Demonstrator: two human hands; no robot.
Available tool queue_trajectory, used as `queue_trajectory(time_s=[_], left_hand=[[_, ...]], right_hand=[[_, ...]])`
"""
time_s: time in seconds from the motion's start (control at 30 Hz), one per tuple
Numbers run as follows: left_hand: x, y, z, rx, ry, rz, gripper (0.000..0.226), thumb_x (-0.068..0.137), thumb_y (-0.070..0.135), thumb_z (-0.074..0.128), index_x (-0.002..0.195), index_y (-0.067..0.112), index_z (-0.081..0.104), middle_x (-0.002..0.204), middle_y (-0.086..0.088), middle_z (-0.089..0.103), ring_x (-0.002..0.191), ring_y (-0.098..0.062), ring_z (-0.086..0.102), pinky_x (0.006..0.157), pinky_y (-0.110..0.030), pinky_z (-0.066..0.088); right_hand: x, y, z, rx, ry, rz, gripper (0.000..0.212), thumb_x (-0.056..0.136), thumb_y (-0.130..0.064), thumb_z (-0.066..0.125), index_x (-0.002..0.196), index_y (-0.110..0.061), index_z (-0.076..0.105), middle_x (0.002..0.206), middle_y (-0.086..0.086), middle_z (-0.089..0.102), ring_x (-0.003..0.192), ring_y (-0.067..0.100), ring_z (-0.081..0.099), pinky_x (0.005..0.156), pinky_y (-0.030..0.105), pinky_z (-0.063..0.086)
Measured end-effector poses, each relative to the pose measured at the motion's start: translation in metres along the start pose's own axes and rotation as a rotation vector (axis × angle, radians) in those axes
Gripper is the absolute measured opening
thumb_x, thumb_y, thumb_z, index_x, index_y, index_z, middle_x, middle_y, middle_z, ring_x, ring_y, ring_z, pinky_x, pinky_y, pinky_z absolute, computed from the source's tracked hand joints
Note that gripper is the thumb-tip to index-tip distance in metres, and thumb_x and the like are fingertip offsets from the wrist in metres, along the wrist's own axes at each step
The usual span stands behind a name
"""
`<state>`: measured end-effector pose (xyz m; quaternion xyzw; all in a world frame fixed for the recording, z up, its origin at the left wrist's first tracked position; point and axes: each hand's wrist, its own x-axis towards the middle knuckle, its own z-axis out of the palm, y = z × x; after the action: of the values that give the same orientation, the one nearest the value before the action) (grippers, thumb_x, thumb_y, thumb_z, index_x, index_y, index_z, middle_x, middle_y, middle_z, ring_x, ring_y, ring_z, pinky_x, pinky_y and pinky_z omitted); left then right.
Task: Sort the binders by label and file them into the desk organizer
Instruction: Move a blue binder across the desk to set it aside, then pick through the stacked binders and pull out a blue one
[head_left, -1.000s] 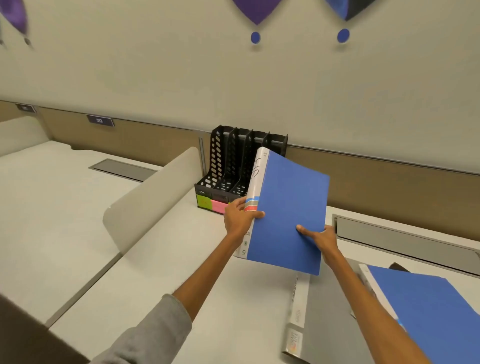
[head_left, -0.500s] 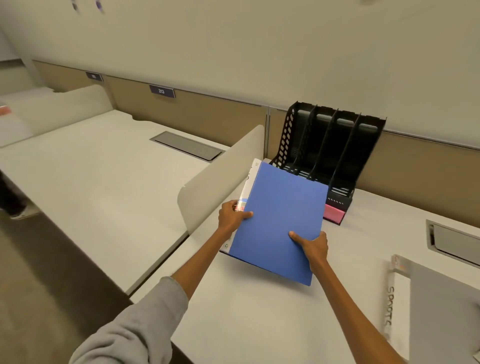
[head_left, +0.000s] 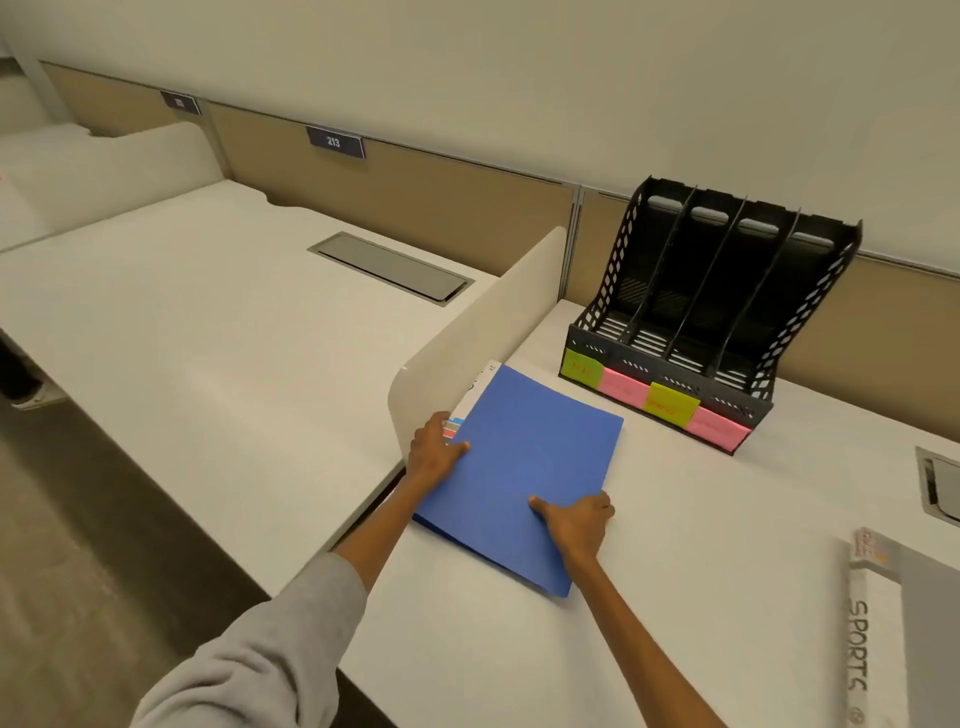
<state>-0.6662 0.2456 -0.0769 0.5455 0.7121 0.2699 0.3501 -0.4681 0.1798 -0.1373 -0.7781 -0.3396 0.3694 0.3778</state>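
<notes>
White desk (head_left: 701, 545) with curved divider (head_left: 483, 338), tan wall panel (head_left: 441, 208) behind black organizer (head_left: 727, 291); blue binder (head_left: 524, 467) pinched at its edges by left hand (head_left: 434, 452) and right hand (head_left: 576, 522), thumbs atop cover.

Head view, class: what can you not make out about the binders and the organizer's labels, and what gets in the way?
1. Spine label of the blue binder, head view: the spine faces the divider and lies partly under the left hand; unreadable.
2. Writing on the sticky notes along the front of the organizer, head view: too small and blurred.
3. The grey binder, head view: cut off by the right edge; only SPORTS reads.
</notes>
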Motion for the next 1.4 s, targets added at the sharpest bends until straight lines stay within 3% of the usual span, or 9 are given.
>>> queue_trajectory(time_s=[0.33,0.43,0.53,0.67,0.83,0.9,1.0,1.23,1.4], left_hand=[[0.001,-0.02,0.018,0.09,0.123,0.235,0.035,0.095,0.012,0.053,0.13,0.009,0.049,0.13,-0.009,0.054,0.121,-0.029,0.05,0.101,-0.04,0.042],[0.002,-0.027,0.029,0.306,0.125,0.345,0.034,0.103,0.013,0.039,0.134,0.007,0.048,0.149,-0.008,0.037,0.145,-0.032,0.023,0.114,-0.038,0.029],[-0.004,-0.035,0.04,0.393,0.063,0.305,0.042,0.106,0.019,0.03,0.146,0.011,0.036,0.161,-0.007,0.016,0.15,-0.027,0.003,0.118,-0.034,0.02],[-0.012,-0.044,0.049,0.52,0.053,0.379,0.045,0.106,0.017,0.026,0.151,0.01,0.027,0.161,-0.008,0.017,0.15,-0.022,0.005,0.122,-0.033,0.003],[-0.027,-0.045,0.058,0.442,0.049,0.364,0.043,0.106,0.023,0.029,0.145,0.009,0.04,0.157,-0.009,0.028,0.149,-0.023,0.016,0.122,-0.035,0.012],[-0.031,-0.039,0.058,0.329,0.078,0.354,0.039,0.105,0.026,0.034,0.137,0.01,0.051,0.148,-0.01,0.045,0.141,-0.025,0.035,0.113,-0.038,0.032],[-0.041,-0.021,0.066,0.308,0.135,0.428,0.037,0.105,0.03,0.035,0.13,0.016,0.057,0.111,-0.008,0.07,0.099,-0.027,0.066,0.084,-0.038,0.052],[-0.079,0.028,0.123,0.316,0.044,0.529,0.035,0.105,0.032,0.033,0.121,0.017,0.06,0.076,-0.007,0.071,0.07,-0.026,0.065,0.065,-0.041,0.049],[-0.107,0.069,0.176,0.241,-0.018,0.569,0.035,0.102,0.041,0.041,0.113,0.021,0.067,0.067,-0.003,0.071,0.068,-0.021,0.066,0.069,-0.033,0.049]], right_hand=[[-0.016,-0.002,0.028,-0.446,0.153,-0.01,0.119,0.052,-0.067,0.081,0.138,-0.007,0.024,0.136,0.012,0.032,0.123,0.031,0.033,0.099,0.04,0.033],[-0.013,0.004,0.028,-0.457,0.141,-0.076,0.118,0.054,-0.071,0.077,0.14,-0.011,0.024,0.14,0.009,0.028,0.128,0.031,0.028,0.101,0.042,0.03],[-0.013,0.008,0.027,-0.48,0.133,-0.11,0.118,0.056,-0.075,0.073,0.143,-0.011,0.023,0.142,0.008,0.03,0.129,0.029,0.029,0.101,0.042,0.031],[-0.015,0.015,0.024,-0.492,0.106,-0.159,0.117,0.063,-0.077,0.066,0.148,-0.011,0.02,0.145,0.007,0.028,0.131,0.028,0.029,0.105,0.042,0.03],[-0.01,0.019,0.009,-0.415,0.056,-0.177,0.097,0.073,-0.068,0.067,0.145,-0.014,0.03,0.141,0.006,0.033,0.13,0.027,0.031,0.105,0.042,0.029],[-0.008,0.02,-0.002,-0.364,0.065,-0.231,0.079,0.078,-0.061,0.067,0.137,-0.015,0.041,0.135,0.005,0.04,0.126,0.025,0.035,0.102,0.04,0.03],[-0.006,0.025,-0.028,-0.371,0.1,-0.316,0.057,0.085,-0.053,0.063,0.126,-0.016,0.051,0.128,0.004,0.048,0.121,0.022,0.041,0.096,0.037,0.032],[0.001,0.045,-0.099,-0.374,0.197,-0.34,0.037,0.088,-0.043,0.062,0.114,-0.018,0.058,0.122,0.003,0.052,0.118,0.021,0.046,0.093,0.038,0.034],[0.002,0.066,-0.167,-0.35,0.302,-0.36,0.028,0.089,-0.035,0.062,0.11,-0.017,0.061,0.116,0.002,0.057,0.114,0.021,0.049,0.091,0.038,0.035]])
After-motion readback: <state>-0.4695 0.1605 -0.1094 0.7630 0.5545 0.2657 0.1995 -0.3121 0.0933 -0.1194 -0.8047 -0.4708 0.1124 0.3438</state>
